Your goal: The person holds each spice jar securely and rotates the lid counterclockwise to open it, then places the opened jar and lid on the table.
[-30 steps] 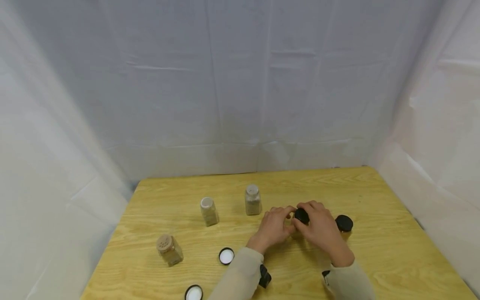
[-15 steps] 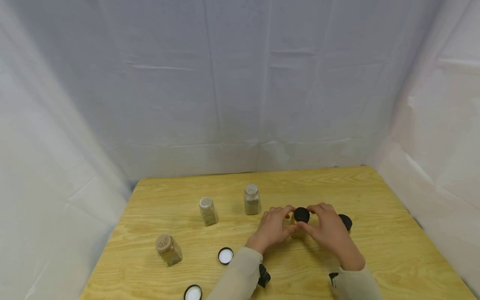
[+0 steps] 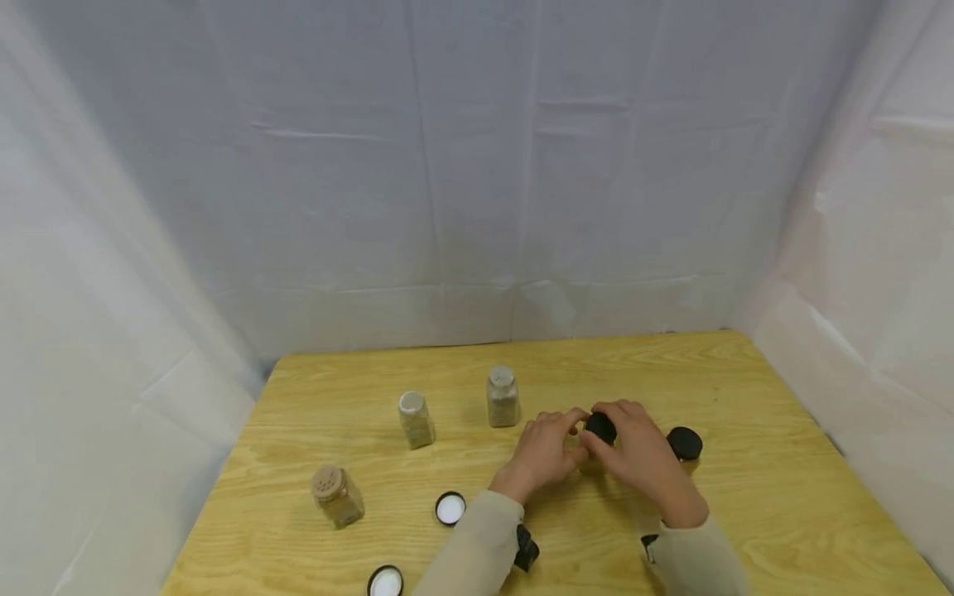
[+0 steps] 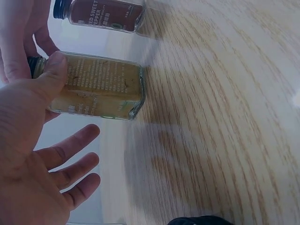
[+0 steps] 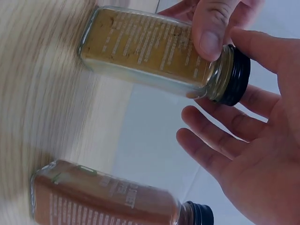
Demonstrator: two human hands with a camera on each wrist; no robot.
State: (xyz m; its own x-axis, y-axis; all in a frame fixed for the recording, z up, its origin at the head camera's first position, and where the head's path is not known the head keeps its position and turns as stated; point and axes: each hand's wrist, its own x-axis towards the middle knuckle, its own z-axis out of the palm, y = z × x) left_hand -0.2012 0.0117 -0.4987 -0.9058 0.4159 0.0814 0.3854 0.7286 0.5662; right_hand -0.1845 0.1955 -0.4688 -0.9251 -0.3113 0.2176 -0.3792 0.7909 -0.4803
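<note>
A square glass spice jar of yellow-brown powder stands upright on the table, its black lid in place. My left hand pinches the jar near its shoulder between thumb and forefinger. In the left wrist view its other fingers are spread away from the glass. My right hand has its thumb and forefinger around the lid, and the lower fingers hang loose below it. Close by on the right is a capped jar of reddish powder, labelled sweet pepper, whose black lid shows in the head view.
Three lidless jars with shaker tops stand to the left: one at the back, a white-topped jar and a tan-topped jar. Two upturned black lids, one nearer, one farther, lie on the wooden table. White sheeting surrounds it.
My right hand turned outward to the right around the lid, then swung back left to about where it was a second ago. The left hand and the jar stayed in place.
</note>
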